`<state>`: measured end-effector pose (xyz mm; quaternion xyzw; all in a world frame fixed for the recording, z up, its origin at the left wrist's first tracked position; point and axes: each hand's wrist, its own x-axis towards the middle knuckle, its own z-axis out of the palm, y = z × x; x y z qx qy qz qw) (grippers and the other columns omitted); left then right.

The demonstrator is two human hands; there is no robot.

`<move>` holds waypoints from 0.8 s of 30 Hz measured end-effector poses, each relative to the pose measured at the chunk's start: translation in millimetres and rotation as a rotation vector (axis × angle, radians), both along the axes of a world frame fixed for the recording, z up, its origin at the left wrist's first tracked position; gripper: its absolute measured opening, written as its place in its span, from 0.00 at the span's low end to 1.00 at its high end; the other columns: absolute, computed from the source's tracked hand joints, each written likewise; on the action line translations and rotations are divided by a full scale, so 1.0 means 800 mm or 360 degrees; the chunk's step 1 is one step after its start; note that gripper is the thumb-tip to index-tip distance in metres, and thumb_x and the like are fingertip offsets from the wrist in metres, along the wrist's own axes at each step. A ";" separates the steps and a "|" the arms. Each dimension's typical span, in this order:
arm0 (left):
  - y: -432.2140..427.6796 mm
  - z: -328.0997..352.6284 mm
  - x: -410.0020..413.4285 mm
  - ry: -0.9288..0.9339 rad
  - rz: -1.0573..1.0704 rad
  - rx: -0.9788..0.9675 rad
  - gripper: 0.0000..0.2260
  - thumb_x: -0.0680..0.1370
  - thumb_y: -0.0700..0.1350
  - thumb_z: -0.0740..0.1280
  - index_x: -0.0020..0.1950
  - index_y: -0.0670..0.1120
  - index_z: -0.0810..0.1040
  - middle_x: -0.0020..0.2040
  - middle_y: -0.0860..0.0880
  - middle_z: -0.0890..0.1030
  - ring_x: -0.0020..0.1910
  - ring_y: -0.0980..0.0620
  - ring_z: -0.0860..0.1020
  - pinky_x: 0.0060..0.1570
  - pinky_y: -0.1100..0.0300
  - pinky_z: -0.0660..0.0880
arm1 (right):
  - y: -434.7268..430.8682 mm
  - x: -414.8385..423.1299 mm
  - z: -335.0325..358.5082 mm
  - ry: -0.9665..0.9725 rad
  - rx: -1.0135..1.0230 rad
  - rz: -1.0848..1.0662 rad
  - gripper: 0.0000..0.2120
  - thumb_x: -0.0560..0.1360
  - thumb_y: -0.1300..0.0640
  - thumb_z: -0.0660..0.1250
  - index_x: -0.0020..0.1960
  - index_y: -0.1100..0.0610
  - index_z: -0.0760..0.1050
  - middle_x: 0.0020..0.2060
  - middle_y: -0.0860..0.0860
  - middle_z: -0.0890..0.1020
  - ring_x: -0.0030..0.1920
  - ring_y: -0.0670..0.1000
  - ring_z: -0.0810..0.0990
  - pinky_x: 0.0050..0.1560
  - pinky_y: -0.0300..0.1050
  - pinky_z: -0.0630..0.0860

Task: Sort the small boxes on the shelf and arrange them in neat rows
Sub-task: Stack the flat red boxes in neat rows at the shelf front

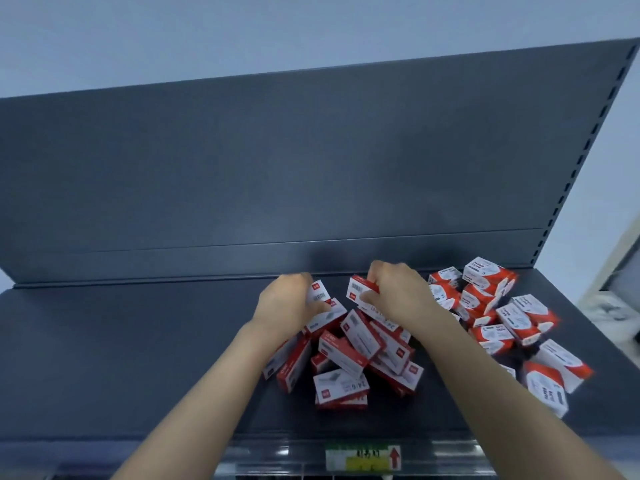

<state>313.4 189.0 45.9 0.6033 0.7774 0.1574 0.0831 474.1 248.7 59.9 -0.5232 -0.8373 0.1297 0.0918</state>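
A loose heap (349, 355) of red-and-white boxes lies on the shelf (138, 358), right of its middle and spreading toward the right edge, with squarer boxes (502, 306) nearest that edge. The left hand (287, 306) is at the heap's back, near the shelf's rear edge, its fingers (294, 282) curled round a tilted box (318, 292). Just beside it, the right hand (398, 296) grips a second box (360, 291) between curled fingers and thumb. A label (363, 459) sits on the front edge.

On shelf (138, 358), slim boxes (349, 355) heaped centre, chunkier boxes (512, 320) piled to their right
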 end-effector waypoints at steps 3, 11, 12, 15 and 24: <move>0.011 -0.010 0.001 0.0022 -0.0039 -0.0085 0.14 0.73 0.54 0.69 0.45 0.43 0.75 0.45 0.47 0.80 0.43 0.48 0.78 0.38 0.57 0.70 | 0.006 0.001 -0.013 -0.0011 -0.0096 -0.0016 0.08 0.76 0.54 0.63 0.52 0.57 0.71 0.48 0.54 0.80 0.46 0.54 0.79 0.50 0.51 0.78; 0.026 -0.025 -0.010 0.0085 -0.0256 -0.0233 0.19 0.73 0.60 0.67 0.48 0.44 0.76 0.44 0.48 0.78 0.42 0.50 0.75 0.38 0.58 0.69 | 0.023 0.011 -0.034 -0.0009 -0.0190 -0.0078 0.15 0.76 0.46 0.63 0.54 0.57 0.75 0.48 0.53 0.80 0.47 0.51 0.78 0.47 0.46 0.75; 0.027 -0.026 -0.011 0.0062 -0.0273 -0.0227 0.20 0.73 0.61 0.66 0.46 0.43 0.76 0.42 0.49 0.77 0.41 0.51 0.75 0.37 0.58 0.68 | 0.023 0.013 -0.036 -0.0014 -0.0194 -0.0076 0.16 0.76 0.46 0.63 0.54 0.57 0.76 0.49 0.53 0.80 0.47 0.50 0.77 0.45 0.44 0.74; 0.028 -0.029 -0.016 0.0031 -0.0335 -0.0238 0.19 0.74 0.61 0.65 0.42 0.45 0.74 0.37 0.51 0.74 0.37 0.53 0.72 0.35 0.58 0.67 | 0.025 0.016 -0.041 -0.0047 -0.0151 -0.0069 0.18 0.76 0.44 0.61 0.55 0.57 0.76 0.49 0.53 0.80 0.47 0.50 0.77 0.47 0.44 0.74; 0.011 -0.010 -0.025 0.0023 -0.0417 -0.0001 0.23 0.76 0.58 0.64 0.65 0.46 0.73 0.61 0.48 0.78 0.60 0.50 0.76 0.57 0.56 0.73 | 0.007 0.021 -0.025 0.0210 0.0120 -0.0078 0.21 0.76 0.44 0.63 0.62 0.57 0.73 0.54 0.53 0.79 0.51 0.50 0.78 0.50 0.42 0.76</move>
